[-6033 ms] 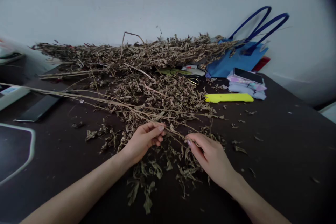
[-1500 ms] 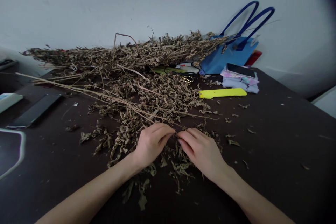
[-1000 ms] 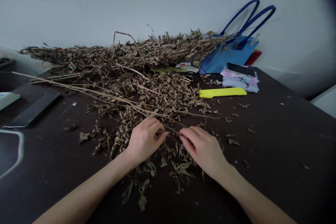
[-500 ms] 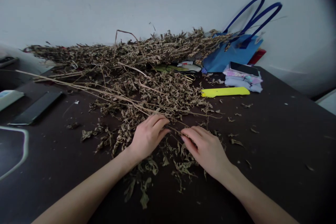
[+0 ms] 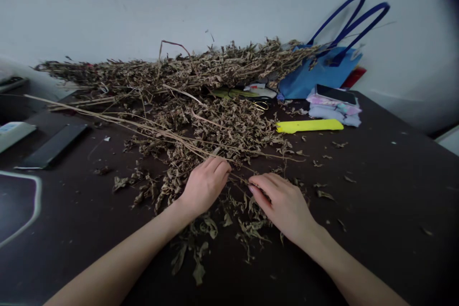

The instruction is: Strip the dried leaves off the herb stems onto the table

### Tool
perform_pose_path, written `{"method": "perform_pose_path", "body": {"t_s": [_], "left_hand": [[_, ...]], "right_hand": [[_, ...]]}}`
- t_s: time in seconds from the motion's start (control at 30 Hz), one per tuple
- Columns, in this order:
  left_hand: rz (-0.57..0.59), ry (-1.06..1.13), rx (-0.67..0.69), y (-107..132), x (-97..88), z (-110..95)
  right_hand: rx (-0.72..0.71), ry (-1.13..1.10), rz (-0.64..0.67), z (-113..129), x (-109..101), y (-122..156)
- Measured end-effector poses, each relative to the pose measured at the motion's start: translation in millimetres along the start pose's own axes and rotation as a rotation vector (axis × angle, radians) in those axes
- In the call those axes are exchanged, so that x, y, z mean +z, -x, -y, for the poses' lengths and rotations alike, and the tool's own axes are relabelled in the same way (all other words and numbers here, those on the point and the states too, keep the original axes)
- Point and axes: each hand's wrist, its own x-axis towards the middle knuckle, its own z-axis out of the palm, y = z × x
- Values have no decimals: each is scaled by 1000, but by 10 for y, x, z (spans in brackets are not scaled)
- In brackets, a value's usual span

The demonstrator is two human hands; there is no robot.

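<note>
My left hand [image 5: 206, 181] is closed around dried plant stems [image 5: 150, 126], which reach from it toward the far left of the table. To its right, my right hand [image 5: 281, 201] pinches a thin stem between thumb and fingers; part of that grip is hidden under the hand. Short lengths of stem show in the gap between both hands. Behind the hands is a heap of crumpled dry leaves [image 5: 229, 126]. Greener loose leaves [image 5: 251, 229] lie below and between my wrists.
A long bundle of dried plants [image 5: 201, 67] lies along the wall. At the right are a blue bag [image 5: 308, 76], a phone [image 5: 335, 93] on folded cloth, and a yellow strip [image 5: 310, 126]. Scissors [image 5: 261, 104] lie behind the heap. A dark flat device [image 5: 53, 146] rests at the left.
My left hand's fingers have closed, its thumb and fingers drawn together on the stems. My right hand has stayed almost in place. The whole view has shifted slightly.
</note>
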Motion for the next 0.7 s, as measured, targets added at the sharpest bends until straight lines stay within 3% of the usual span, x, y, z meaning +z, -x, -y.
{"method": "perform_pose_path", "body": {"t_s": [0.37, 0.7], "left_hand": [[-30, 27, 12, 20, 7, 10], [21, -46, 63, 47, -19, 25]], "right_hand": [[14, -14, 6, 4, -1, 2], [1, -31, 10, 13, -17, -13]]}}
